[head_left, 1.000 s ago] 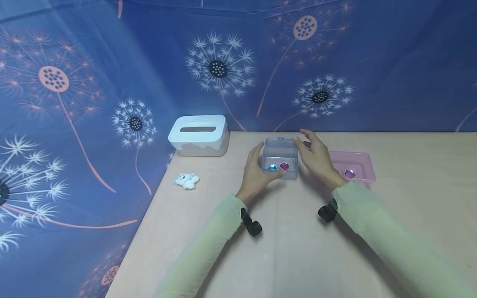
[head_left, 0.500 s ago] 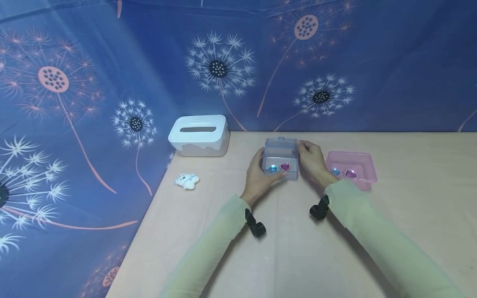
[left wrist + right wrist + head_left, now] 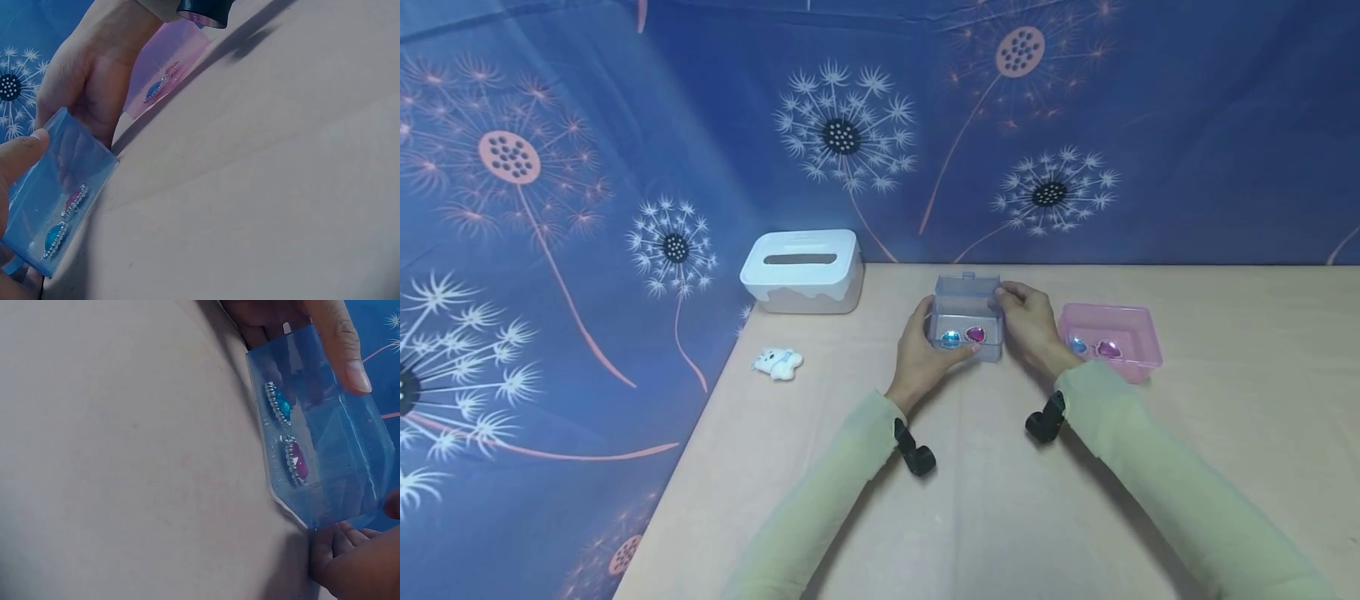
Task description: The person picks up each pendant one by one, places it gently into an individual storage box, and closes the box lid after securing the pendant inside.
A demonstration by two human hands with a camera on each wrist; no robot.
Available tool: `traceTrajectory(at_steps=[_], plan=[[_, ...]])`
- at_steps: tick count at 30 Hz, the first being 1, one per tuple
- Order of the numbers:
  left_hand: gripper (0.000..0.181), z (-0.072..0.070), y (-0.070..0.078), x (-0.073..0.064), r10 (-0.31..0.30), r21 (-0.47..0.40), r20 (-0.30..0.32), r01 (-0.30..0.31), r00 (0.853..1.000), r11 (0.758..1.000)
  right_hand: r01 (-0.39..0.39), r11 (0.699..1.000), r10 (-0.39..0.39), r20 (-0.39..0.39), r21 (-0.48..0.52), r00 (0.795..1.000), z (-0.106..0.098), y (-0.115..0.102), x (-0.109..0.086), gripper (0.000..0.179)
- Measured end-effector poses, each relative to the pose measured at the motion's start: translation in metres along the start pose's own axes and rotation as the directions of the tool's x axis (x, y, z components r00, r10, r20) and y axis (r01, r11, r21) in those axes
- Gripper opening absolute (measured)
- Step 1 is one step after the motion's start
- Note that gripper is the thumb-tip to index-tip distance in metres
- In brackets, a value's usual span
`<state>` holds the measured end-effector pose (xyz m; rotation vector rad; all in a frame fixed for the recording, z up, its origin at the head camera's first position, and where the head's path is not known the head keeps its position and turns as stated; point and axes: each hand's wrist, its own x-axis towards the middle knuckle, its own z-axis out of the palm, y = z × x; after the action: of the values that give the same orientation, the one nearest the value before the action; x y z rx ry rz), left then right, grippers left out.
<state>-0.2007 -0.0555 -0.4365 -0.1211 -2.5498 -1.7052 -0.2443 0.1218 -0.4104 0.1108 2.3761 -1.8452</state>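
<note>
A see-through blue plastic box [image 3: 991,352] stands on the table with its hinged lid [image 3: 967,287] raised at the back. Inside lie a blue gem [image 3: 951,338] and a magenta gem [image 3: 976,334], each edged with silvery beads. My left hand [image 3: 921,358] grips the box from the left, its thumb over the front rim. At the right end, my right hand [image 3: 1033,329] holds the box near the hinge, thumb by the lid's edge. In the right wrist view, its curled fingers [image 3: 337,547] meet the box's end; part of that hand is out of frame.
Right of the hands is a pink open box [image 3: 1138,333] holding a blue gem [image 3: 1078,343] and a purple-pink gem [image 3: 1108,348]. A white tissue box [image 3: 805,271] stands at the back left, with a small white bear-shaped figure [image 3: 777,363] in front. A blue dandelion-print cloth hangs behind.
My right hand has come down and inward from the lid's upper right corner to the box's right side, its raised fingers now folded in. The left hand and the open lid are nearly unchanged.
</note>
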Motion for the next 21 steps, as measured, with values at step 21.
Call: traceTrajectory(at_steps=[21], plan=[[0.099, 0.001, -0.002, 0.001, 0.014, -0.026, 0.001, -0.014, 1.0, 1.0, 0.09, 0.983, -0.089, -0.012, 0.16, 0.996, -0.008, -0.015, -0.005, 0.052]])
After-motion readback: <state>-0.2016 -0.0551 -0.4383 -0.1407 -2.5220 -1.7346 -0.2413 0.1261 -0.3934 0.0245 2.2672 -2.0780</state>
